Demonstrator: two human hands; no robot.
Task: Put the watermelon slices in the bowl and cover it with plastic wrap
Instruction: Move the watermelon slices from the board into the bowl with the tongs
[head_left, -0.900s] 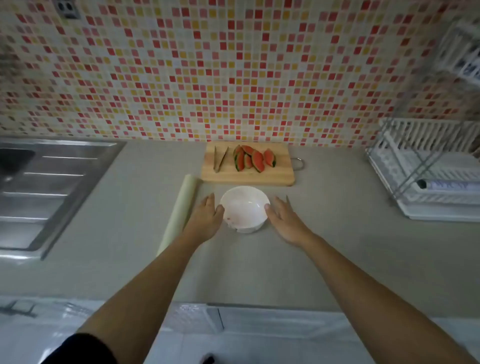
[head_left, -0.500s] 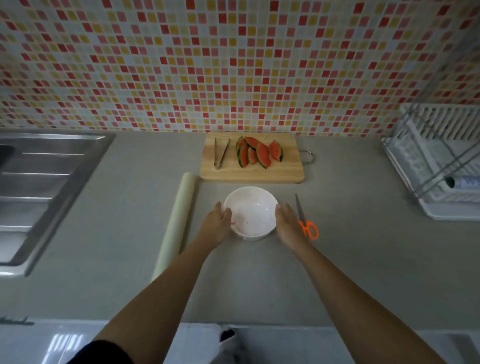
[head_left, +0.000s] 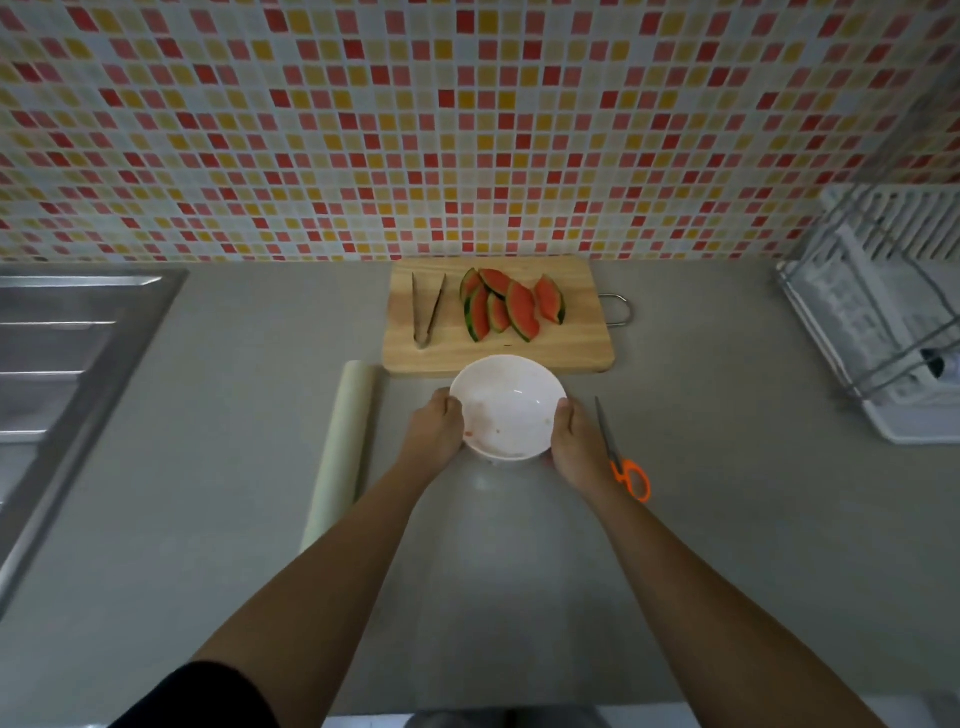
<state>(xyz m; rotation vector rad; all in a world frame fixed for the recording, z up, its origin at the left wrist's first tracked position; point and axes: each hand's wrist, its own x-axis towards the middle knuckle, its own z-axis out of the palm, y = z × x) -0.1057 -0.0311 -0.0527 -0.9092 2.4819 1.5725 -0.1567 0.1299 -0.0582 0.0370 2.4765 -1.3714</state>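
**Grip taken on bowl (head_left: 506, 410)**

The bowl sits near-centre on the counter, empty but for red smears; left hand (head_left: 434, 434) and right hand (head_left: 574, 447), flat beside it a moment ago, now curl round its sides.
Watermelon slices (head_left: 511, 306) lie on the cutting board (head_left: 576, 343) just beyond, so loading has not begun.
The plastic wrap roll (head_left: 343, 447) is close on the left; scissors (head_left: 621, 452) lie just beside the right hand; there is open counter on the near side.

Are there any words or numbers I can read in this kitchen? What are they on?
No text here can be read.
Grey marks on the white thing in the dish rack: too blurred to read.
No writing shows on the bowl, cutting board, plastic wrap roll or scissors.
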